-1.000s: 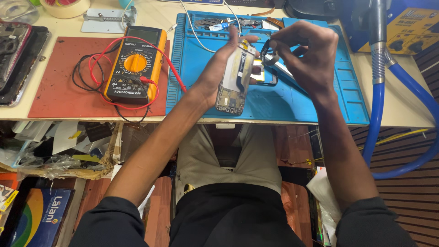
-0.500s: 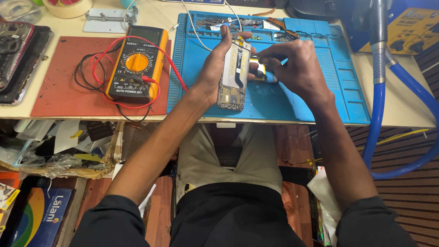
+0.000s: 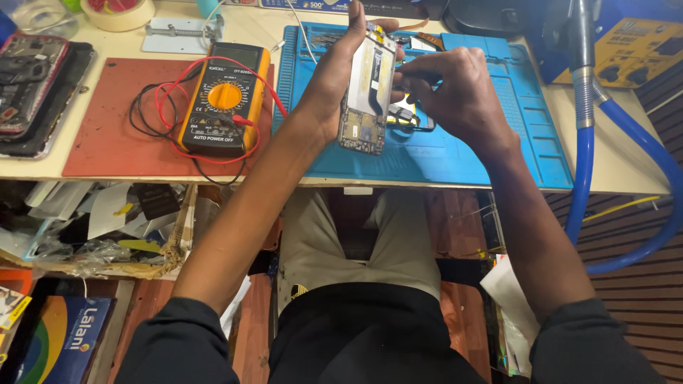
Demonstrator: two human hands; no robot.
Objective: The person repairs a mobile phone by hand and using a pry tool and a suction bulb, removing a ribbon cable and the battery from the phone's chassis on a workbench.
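Gripping an opened phone [image 3: 367, 96] upright above the blue mat [image 3: 526, 153], the left hand [image 3: 334, 78] wraps its left edge. The right hand [image 3: 455, 96], fingertips pinched at its right edge, sits just beside; long axis runs away from the person.

I take this for an electronics repair workshop: a blue work mat [image 3: 498, 142] lies on the tabletop [image 3: 612, 171], an orange multimeter [image 3: 224, 99] with leads just left of it, opened phones [image 3: 28, 85] farther left, a yellow machine [image 3: 633, 50] to its right.
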